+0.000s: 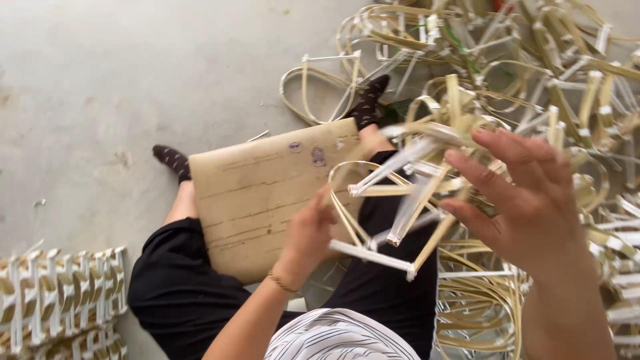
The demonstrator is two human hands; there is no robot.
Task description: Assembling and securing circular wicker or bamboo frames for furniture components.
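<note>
My left hand (308, 233) grips a bent bamboo-strip frame piece (363, 230) with white binding, held over my lap. My right hand (527, 200) is raised to the right with fingers spread, touching a blurred bundle of similar bamboo pieces (427, 180); whether it grips them is unclear. A worn tan wooden board (257, 200) rests on my lap, over my black trousers (173, 287).
A large heap of bent bamboo frame pieces (533, 60) fills the right and upper right. A neat stack of bound pieces (60, 300) lies at lower left. Grey concrete floor (133, 80) spreads to the upper left. My socked feet (172, 160) stick out.
</note>
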